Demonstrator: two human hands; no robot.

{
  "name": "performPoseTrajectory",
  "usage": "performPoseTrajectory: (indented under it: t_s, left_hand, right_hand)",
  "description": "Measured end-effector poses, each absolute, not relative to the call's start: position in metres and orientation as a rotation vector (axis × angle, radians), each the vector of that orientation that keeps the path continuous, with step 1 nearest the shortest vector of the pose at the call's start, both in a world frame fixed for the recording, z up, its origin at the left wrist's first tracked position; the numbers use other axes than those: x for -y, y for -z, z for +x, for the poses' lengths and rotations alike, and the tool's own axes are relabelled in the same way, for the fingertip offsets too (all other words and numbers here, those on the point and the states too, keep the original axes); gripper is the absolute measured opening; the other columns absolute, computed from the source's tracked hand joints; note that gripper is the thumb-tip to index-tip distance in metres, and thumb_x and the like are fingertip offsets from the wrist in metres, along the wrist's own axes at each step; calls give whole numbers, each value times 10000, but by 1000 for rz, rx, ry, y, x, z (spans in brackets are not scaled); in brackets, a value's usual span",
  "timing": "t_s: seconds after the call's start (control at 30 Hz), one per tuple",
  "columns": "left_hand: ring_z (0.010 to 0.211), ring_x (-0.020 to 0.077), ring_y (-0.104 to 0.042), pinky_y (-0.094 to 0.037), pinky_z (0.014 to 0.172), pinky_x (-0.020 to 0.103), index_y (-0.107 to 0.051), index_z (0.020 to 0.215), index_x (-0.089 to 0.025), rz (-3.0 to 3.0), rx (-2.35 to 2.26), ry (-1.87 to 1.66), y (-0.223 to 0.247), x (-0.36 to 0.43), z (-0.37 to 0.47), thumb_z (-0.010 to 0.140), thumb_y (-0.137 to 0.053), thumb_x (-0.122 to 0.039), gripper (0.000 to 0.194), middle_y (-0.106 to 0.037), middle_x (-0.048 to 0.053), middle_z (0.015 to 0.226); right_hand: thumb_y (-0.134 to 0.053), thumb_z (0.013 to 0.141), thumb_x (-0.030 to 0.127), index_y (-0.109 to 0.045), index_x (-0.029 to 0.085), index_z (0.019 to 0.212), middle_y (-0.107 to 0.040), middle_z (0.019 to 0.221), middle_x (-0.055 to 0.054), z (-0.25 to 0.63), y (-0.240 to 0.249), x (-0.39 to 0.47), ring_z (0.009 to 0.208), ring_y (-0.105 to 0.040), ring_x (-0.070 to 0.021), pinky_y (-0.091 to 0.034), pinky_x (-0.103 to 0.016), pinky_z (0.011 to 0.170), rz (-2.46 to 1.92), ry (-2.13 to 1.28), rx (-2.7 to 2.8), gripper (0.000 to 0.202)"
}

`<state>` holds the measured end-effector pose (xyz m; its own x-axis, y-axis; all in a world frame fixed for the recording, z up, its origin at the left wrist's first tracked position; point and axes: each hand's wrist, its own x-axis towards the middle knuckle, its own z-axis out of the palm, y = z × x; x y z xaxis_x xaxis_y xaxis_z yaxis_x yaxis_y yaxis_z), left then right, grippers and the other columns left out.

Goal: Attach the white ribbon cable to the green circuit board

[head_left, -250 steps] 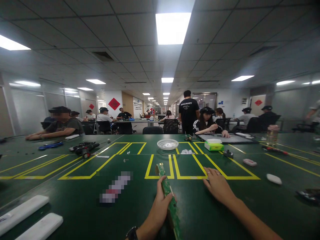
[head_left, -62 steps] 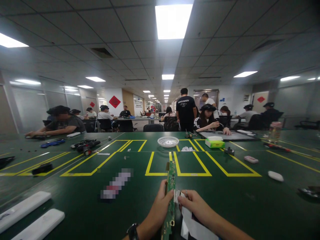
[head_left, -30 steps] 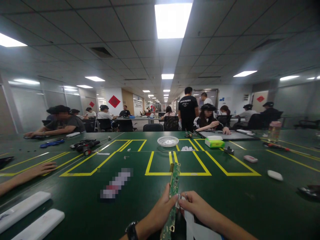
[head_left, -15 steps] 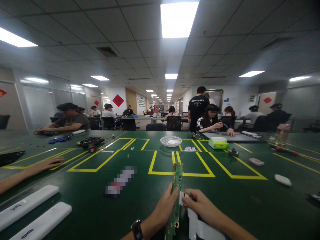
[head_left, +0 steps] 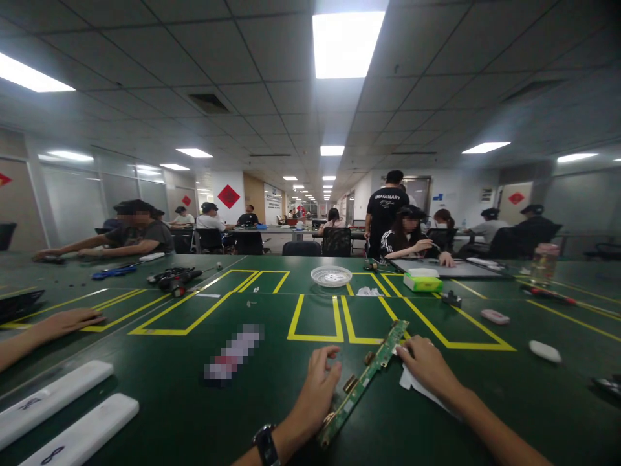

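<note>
While our left hand [head_left: 317, 382] rests loosely curled and grasping nothing, the green circuit board [head_left: 366, 380] lies slanted on the table [head_left: 194, 414] just past its fingertips. Our right hand [head_left: 427, 367] presses the board's far end, fingers spread over a white sheet [head_left: 412, 385], gripping nothing.

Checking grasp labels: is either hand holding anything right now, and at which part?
Neither clearly grips. The circuit board lies flat on the table; the right hand touches its far end, over a white sheet, and the left hand rests open beside it.
</note>
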<state>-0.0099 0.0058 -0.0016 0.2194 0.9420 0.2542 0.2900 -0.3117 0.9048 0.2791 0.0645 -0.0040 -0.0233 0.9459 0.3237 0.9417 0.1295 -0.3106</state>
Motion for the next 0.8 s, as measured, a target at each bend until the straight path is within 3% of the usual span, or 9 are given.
performPoseTrajectory:
  t_s: [0.17,0.37,0.8]
  left_hand:
    - [1040,204,-437,-315,964,304,-508,1149,-182,1796,-1135,-1098,-2,-2,-8,892,-387,-375,343,-489,76,1141]
    - [1009,206,-449,-327,938,310,-534,1116,-192,1862,-1106,-1094,-3,2,-6,891,-398,-346,305,-526,65,1083]
    - [978,199,-460,-337,890,301,-548,1102,-193,1903,-1024,-1031,2,5,-4,871,-437,-291,275,-551,52,1052]
  right_hand:
    - [-454,827,390,-612,146,1014,-597,1048,-138,302,15,-79,1022,-524,-277,-371,-367,879,-1828,221,1929,346]
    - [-419,848,372,-648,232,1005,-603,1092,-91,287,15,-75,1051,-522,-258,-384,-362,888,-1728,87,2092,311]
    - [-354,885,445,-542,303,1248,-524,1249,-89,292,25,-77,1205,-431,-274,-347,-420,958,-1769,121,2139,433]
